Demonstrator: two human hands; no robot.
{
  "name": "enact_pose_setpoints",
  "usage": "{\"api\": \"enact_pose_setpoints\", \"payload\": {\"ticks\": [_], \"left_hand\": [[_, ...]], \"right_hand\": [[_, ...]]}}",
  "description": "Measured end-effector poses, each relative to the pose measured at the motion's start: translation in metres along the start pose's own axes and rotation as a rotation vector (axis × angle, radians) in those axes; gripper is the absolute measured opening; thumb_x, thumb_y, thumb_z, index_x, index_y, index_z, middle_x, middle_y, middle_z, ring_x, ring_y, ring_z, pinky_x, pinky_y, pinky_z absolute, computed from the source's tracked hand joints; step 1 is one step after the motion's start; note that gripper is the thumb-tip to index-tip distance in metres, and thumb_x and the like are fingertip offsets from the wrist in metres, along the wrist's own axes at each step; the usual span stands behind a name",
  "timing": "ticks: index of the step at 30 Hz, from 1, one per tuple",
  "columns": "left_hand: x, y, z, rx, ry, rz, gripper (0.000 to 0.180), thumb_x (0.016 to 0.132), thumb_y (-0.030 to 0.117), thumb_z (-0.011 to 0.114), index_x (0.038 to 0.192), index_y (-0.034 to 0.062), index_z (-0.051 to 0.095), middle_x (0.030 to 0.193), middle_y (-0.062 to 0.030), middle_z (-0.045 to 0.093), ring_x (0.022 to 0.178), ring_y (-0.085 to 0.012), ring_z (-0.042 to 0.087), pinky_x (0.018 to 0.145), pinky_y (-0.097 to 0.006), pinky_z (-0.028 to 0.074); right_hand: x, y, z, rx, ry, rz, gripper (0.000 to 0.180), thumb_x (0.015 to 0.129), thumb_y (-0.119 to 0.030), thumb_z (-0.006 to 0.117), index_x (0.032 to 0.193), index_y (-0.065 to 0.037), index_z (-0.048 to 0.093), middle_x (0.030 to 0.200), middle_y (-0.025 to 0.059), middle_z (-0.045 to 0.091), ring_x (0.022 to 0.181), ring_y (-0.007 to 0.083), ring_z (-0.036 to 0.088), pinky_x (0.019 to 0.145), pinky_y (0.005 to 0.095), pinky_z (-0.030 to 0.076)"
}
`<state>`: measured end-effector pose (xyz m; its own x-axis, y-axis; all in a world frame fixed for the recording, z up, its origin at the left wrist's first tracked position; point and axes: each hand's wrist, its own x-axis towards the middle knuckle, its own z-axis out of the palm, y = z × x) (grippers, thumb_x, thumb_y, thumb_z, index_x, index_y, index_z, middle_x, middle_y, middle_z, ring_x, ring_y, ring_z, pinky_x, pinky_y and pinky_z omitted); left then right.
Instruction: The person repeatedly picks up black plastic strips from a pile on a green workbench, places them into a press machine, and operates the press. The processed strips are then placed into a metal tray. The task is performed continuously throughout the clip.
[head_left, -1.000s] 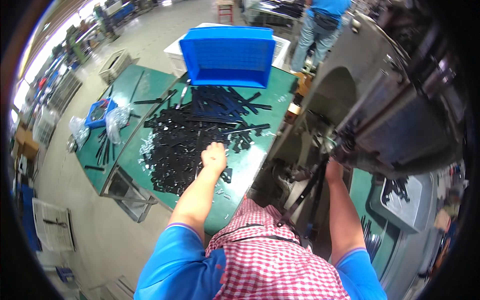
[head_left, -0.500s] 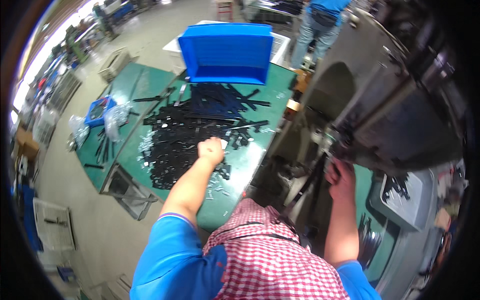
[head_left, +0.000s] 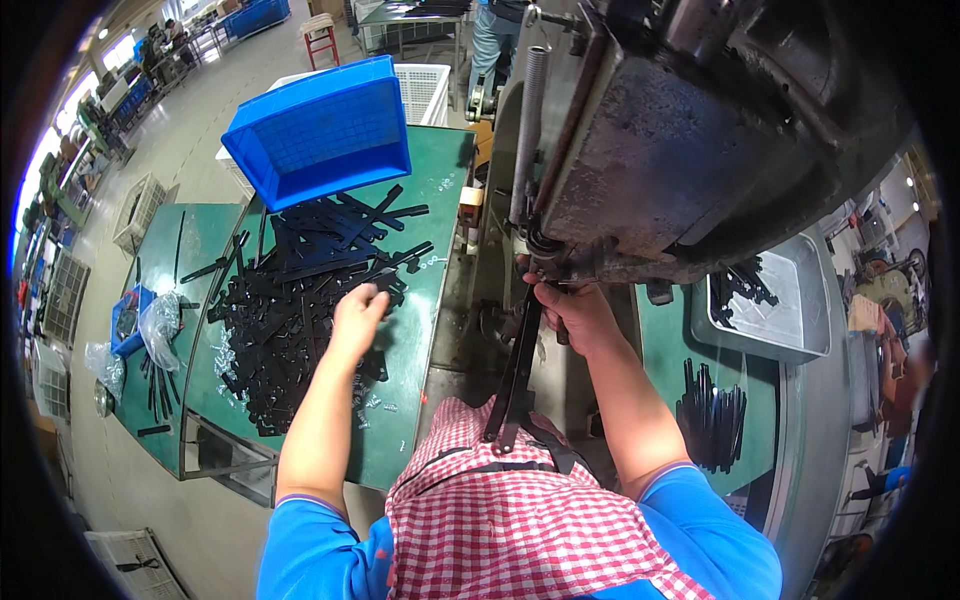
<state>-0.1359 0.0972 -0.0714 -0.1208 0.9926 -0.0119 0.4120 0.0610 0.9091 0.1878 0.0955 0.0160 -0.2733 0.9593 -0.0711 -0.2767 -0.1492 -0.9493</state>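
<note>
- While a blue bin (head_left: pixel 320 130) sits beyond it, the left hand (head_left: pixel 355 312) pinches black strips (head_left: pixel 290 310).
- Right hand (head_left: pixel 578 315) grips a long black strip (head_left: pixel 515 375) under the press (head_left: pixel 690 140).

The pile of flat black strips (head_left: pixel 300 300) spreads under and ahead of the left hand's fingers (head_left: pixel 365 300), which curl down onto its near right edge; the strips are long, narrow and dark, lying flat and crossed at every angle, thickest just left of the fingertips and thinning into a few loose pieces beyond them. Some strips fan out past the fingers toward the far side, a couple jutting to the right. The long black bar (head_left: pixel 515 375) is pinched at its upper end by the right hand's fingers (head_left: pixel 560 300); it is slim and dark, and slopes down and slightly left from those fingers toward the person's body, its lower end well below the hand.
</note>
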Motion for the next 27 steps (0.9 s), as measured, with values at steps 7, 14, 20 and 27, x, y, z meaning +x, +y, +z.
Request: {"api": "enact_pose_setpoints", "payload": {"ticks": [7,14,20,27], "left_hand": [[-0.033,0.147,0.073,-0.298,-0.242,0.153,0.020,0.082,0.007,0.059,0.100,-0.0015,0.060,0.073,0.0002,0.059,0.065,-0.0067,0.050,0.061,-0.023,0.043],[-0.012,0.162,0.106,-0.013,-0.251,0.456,0.020,0.081,0.012,0.058,0.097,-0.0005,0.058,0.075,-0.0151,0.060,0.070,-0.0282,0.058,0.063,-0.034,0.046],[-0.029,0.165,0.108,0.049,-0.140,0.434,0.030,0.079,0.017,0.060,0.106,0.0046,0.055,0.089,-0.0191,0.060,0.084,-0.0363,0.058,0.069,-0.041,0.046],[-0.044,0.048,0.059,0.117,0.076,0.319,0.031,0.076,0.007,0.060,0.107,0.0070,0.058,0.092,-0.0123,0.057,0.083,-0.0277,0.058,0.074,-0.034,0.048]], "right_hand": [[0.001,0.017,-0.011,-0.081,0.000,-0.035,0.025,0.078,-0.009,0.066,0.103,-0.005,0.061,0.075,-0.0017,0.060,0.050,0.0035,0.041,0.044,0.0202,0.032],[-0.007,0.011,-0.019,0.220,0.164,-0.067,0.011,0.078,-0.010,0.061,0.084,-0.008,0.052,0.061,-0.0024,0.047,0.047,0.0049,0.039,0.041,0.0210,0.026],[0.001,-0.011,0.007,-0.037,0.371,0.009,0.007,0.079,-0.013,0.058,0.080,-0.008,0.052,0.062,0.0001,0.049,0.048,0.0055,0.041,0.040,0.0200,0.027],[0.003,-0.004,-0.019,-0.201,0.236,0.019,0.007,0.078,-0.009,0.060,0.083,-0.007,0.056,0.065,0.0002,0.054,0.049,0.0055,0.044,0.042,0.0199,0.029]]}}
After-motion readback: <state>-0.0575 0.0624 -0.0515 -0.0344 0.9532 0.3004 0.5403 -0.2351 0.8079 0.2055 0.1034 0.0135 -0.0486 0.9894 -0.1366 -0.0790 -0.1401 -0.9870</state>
